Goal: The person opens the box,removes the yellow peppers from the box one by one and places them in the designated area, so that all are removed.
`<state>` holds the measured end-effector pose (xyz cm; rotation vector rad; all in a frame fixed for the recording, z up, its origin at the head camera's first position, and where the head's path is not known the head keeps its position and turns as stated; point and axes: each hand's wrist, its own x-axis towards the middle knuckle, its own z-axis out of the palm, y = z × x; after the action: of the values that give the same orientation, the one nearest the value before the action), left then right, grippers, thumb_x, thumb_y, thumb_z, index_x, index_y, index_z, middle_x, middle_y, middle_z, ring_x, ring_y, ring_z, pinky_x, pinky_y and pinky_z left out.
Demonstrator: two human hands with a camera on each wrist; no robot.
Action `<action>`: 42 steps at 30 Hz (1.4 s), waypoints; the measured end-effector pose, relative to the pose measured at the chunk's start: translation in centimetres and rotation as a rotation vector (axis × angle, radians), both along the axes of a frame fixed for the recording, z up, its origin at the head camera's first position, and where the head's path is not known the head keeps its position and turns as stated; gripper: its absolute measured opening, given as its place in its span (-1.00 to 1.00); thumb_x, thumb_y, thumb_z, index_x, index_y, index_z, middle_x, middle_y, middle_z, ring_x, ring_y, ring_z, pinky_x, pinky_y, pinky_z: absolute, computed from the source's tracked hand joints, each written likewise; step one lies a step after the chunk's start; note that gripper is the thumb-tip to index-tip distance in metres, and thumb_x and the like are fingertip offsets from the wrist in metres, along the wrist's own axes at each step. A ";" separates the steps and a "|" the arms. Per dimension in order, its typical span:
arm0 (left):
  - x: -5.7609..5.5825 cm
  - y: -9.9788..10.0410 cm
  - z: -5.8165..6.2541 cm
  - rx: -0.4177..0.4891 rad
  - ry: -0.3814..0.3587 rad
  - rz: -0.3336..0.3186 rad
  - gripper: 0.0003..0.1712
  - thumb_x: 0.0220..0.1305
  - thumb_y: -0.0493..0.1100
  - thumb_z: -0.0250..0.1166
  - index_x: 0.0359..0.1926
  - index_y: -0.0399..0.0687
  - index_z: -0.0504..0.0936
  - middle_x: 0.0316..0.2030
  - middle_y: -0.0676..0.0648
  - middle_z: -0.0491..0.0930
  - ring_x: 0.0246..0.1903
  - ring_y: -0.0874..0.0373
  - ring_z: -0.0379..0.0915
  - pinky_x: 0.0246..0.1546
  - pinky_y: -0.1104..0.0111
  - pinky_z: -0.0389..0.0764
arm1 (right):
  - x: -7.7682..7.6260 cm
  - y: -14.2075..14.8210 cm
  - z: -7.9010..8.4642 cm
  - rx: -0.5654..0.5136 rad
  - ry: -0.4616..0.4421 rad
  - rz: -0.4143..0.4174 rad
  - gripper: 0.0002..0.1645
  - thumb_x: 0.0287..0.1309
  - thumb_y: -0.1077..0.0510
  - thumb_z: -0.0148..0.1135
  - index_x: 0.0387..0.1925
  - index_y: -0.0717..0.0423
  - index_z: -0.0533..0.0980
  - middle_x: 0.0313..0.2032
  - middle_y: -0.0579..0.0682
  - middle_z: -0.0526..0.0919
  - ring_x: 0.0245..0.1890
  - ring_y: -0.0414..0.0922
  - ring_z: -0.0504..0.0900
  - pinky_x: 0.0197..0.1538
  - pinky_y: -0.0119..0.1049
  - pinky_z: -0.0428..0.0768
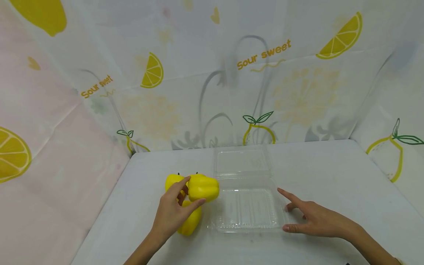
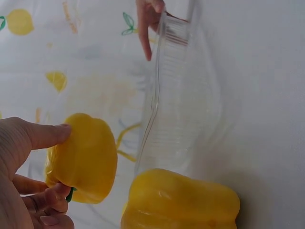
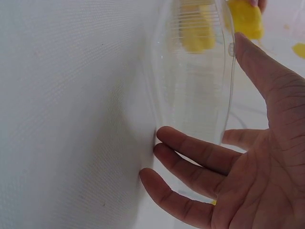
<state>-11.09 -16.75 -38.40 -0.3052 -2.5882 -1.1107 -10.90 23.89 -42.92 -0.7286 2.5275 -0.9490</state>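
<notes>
My left hand (image 1: 170, 211) holds a yellow bell pepper (image 1: 204, 188) between thumb and fingers, raised beside the left side of a clear plastic clamshell container (image 1: 246, 231). In the left wrist view, the held bell pepper's green stem points toward the fingers. Another yellow bell pepper (image 1: 192, 222) lies on the table below that hand, and one more (image 1: 171, 180) stands behind it, partly hidden by the fingers. At the container's right side is my right hand (image 1: 314, 217), fingers spread, thumb and forefinger right at the rim in the head view.
The container's lid (image 1: 243, 162) is folded back flat toward the rear wall. A white cloth covers the table (image 1: 318, 165). Lemon-printed curtains (image 1: 185, 110) enclose the back and both sides.
</notes>
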 end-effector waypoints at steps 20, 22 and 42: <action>0.1 -2.6 0.1 -0.071 0.030 0.064 -0.15 -0.05 0.14 0.57 0.24 -0.13 0.53 -0.32 0.07 0.46 -0.49 0.21 0.28 -0.51 0.44 0.36 | 0.0 0.1 -0.1 -0.005 0.017 0.006 0.14 0.18 -0.32 0.27 0.56 -0.16 -0.15 0.08 -0.10 0.54 -0.17 -0.08 0.57 -0.14 -0.11 0.53; 0.1 -2.8 0.1 -0.073 0.044 0.068 -0.16 -0.05 0.11 0.58 0.22 -0.13 0.54 -0.33 0.07 0.46 -0.50 0.21 0.27 -0.52 0.45 0.36 | 0.0 0.1 -0.1 -0.004 0.015 0.006 0.14 0.18 -0.32 0.27 0.56 -0.17 -0.15 0.08 -0.10 0.54 -0.17 -0.08 0.57 -0.14 -0.10 0.53; 0.8 -5.6 0.5 -0.149 0.042 0.129 -0.19 -0.01 0.01 0.58 0.25 -0.15 0.52 -0.31 0.01 0.47 -0.52 0.21 0.25 -0.56 0.45 0.31 | 0.0 0.1 -0.3 0.002 0.022 -0.005 0.15 0.17 -0.32 0.28 0.56 -0.21 -0.15 0.09 -0.13 0.53 -0.25 -0.14 0.53 -0.18 -0.17 0.50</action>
<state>-10.33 -22.33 -37.88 -0.1898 -2.6172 -0.8609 -10.86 24.01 -43.19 -0.7364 2.5500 -0.9451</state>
